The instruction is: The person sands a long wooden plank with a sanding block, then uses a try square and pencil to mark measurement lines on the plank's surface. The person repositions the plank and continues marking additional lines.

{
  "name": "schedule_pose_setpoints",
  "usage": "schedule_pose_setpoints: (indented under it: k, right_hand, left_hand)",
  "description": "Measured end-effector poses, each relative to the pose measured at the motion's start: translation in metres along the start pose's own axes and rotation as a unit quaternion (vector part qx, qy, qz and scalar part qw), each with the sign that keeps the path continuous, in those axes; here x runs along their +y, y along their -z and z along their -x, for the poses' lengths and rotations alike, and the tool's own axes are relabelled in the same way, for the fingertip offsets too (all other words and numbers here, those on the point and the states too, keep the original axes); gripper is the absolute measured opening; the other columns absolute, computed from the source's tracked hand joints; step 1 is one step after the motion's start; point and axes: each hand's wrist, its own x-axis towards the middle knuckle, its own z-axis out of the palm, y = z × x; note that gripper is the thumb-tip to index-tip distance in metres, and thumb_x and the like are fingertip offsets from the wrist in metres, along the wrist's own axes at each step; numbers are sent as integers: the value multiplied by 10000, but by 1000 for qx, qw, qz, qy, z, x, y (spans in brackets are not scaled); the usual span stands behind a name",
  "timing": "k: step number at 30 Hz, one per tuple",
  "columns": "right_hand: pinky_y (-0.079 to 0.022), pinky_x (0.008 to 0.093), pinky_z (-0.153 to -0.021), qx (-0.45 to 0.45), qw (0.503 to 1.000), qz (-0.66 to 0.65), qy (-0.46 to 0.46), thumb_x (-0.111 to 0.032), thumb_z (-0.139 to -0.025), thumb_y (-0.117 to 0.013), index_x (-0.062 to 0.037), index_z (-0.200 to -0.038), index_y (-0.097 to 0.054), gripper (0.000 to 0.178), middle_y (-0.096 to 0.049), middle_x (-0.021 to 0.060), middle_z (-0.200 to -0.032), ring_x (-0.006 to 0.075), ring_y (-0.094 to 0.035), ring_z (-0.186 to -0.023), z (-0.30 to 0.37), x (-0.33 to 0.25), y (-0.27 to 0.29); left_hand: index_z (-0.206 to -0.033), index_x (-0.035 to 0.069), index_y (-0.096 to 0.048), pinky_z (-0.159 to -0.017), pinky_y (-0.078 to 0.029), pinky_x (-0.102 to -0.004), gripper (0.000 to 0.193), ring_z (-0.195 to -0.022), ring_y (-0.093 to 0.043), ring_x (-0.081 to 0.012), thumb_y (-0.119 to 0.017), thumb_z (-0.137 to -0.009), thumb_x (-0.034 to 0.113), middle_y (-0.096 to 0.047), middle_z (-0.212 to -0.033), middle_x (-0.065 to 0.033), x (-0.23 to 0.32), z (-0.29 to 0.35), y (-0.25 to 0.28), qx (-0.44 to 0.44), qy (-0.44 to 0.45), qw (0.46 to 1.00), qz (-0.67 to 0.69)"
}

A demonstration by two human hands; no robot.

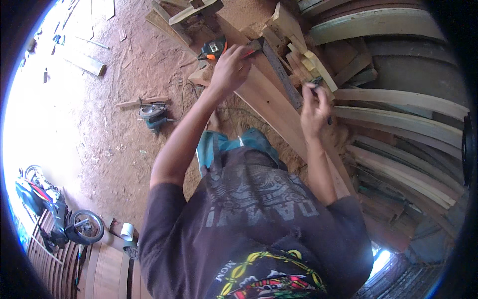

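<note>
A long reddish-brown board (271, 102) runs slantwise in front of me. On it lies a carpenter's square (280, 72), its dark blade pointing toward my right hand. My left hand (231, 70) is closed on the square's handle end, where a bit of red shows by the fingers. A black and orange tape measure (213, 49) rests just beyond that hand. My right hand (314, 110) is over the board near the blade's near end, fingers pinched round a dark, thin, pen-like tool (316, 80). Its exact kind is too small to tell.
A circular saw (153, 113) with a cord sits on the dirt floor to the left, beside a wood strip. Pale wood offcuts (316, 65) lie past the board. Stacked planks (398, 102) fill the right side. A motorcycle (62, 219) stands at lower left.
</note>
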Motion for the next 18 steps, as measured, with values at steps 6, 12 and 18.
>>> schedule_pose_setpoints:
  k: [6, 12, 18]
  right_hand:
    - [-511, 302, -888, 50, 965, -65, -251, -137, -1043, -656, 19, -1100, -658, 166, -673, 65, -1082, 143, -632, -1007, 88, 17, 89]
    - [-517, 292, -886, 38, 949, -101, -295, -123, -1054, -637, 43, -1166, -618, 202, -690, 87, -987, 140, -646, -946, 145, 31, 118]
    - [-464, 240, -692, -14, 968, -73, -239, -247, -1118, -514, -11, -1368, -592, 352, -504, -43, -793, 70, -517, -724, 144, 61, 168]
  left_hand:
    - [-1265, 65, -592, -951, -541, -515, 442, -1197, -624, -374, -718, -857, 177, -662, -1194, -158, -24, -52, -52, -108, -38, 945, -307]
    - [-1198, 6, -634, -939, -563, -531, 452, -1157, -662, -442, -751, -818, 220, -671, -1239, -224, -20, -88, -50, -192, -2, 912, -362]
    - [-1211, 7, -592, -882, -578, -525, 487, -1054, -654, -478, -741, -805, 229, -583, -1180, -297, 48, -83, -3, 5, 108, 956, -273]
